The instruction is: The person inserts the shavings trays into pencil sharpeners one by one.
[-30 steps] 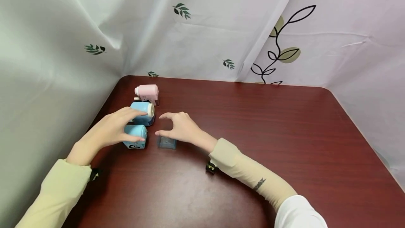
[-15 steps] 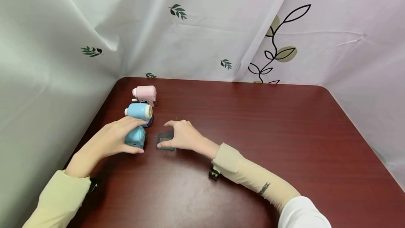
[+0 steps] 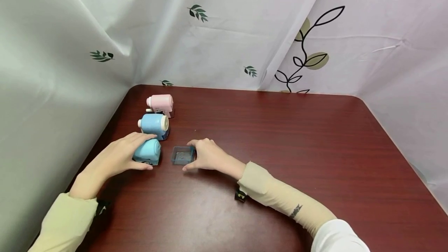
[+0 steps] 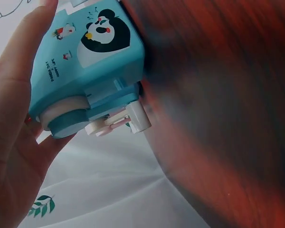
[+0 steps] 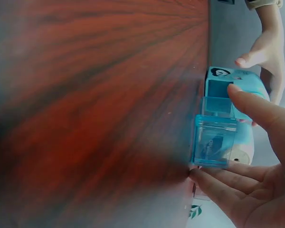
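A teal panda-print pencil sharpener (image 3: 147,152) stands at the left of the table, its crank showing in the left wrist view. My left hand (image 3: 120,153) arches around it, fingers over the far side and thumb (image 4: 20,47) stretched out along the near side. To its right lies a clear blue plastic shavings drawer (image 3: 182,155), open side up. My right hand (image 3: 206,154) stands at the drawer's right end with thumb and fingers spread to either side of it. In the right wrist view the thumb (image 5: 256,107) and fingers leave a gap around the drawer.
A light blue pencil sharpener (image 3: 154,124) with cream ends stands just behind the teal one. Farther back is a pink pencil sharpener (image 3: 161,104). The dark red wooden table (image 3: 280,147) meets a white curtain (image 3: 227,42) at the back and left.
My right hand has come down toward the table and drawn back to the right, uncovering more of the drawer. My left hand has lowered around the teal sharpener and shifted slightly left.
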`<state>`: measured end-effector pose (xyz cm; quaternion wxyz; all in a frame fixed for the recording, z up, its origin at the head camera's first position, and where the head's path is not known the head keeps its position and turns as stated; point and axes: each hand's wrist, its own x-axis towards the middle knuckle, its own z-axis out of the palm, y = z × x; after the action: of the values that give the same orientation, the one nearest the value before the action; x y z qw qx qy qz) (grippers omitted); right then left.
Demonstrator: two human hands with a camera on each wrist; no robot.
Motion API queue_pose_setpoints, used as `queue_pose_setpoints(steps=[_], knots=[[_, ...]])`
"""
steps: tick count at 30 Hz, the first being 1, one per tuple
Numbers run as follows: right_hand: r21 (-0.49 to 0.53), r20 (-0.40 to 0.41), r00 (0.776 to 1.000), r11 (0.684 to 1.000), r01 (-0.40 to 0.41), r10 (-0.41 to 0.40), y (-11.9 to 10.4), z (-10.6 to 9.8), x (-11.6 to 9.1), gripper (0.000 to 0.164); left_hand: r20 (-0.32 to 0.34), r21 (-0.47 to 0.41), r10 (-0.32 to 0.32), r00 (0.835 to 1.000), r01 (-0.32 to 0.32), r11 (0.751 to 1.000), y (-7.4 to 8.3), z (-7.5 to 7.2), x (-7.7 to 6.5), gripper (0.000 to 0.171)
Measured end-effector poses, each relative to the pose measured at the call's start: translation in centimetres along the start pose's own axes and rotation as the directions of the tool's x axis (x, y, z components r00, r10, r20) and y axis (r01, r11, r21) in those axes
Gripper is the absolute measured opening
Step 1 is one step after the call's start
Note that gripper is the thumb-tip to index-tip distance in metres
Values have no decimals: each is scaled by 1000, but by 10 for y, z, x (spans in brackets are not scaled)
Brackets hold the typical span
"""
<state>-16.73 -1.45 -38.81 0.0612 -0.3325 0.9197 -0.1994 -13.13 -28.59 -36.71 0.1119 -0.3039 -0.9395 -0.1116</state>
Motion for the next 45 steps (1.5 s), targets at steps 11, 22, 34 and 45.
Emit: queue_pose_setpoints(steps=[11,22,34,45], knots=[[27,4,1000,999,-28,28,1,-1,0,63,-99,-30,60,993,-63,998,-7,6,-5,73],[29,-19,1000,999,-17,17,0,0,1,53,-110,-38,49,993,-54,998,-7,5,-4,67],[45,-20,1000,999,-13,14,1,0,4,50,-116,-39,49,992,-54,998,-8,5,-2,67],[38,-23,1000,999,-5,6,-1,0,5,48,-97,-46,33,995,-38,998,-7,5,1,64]])
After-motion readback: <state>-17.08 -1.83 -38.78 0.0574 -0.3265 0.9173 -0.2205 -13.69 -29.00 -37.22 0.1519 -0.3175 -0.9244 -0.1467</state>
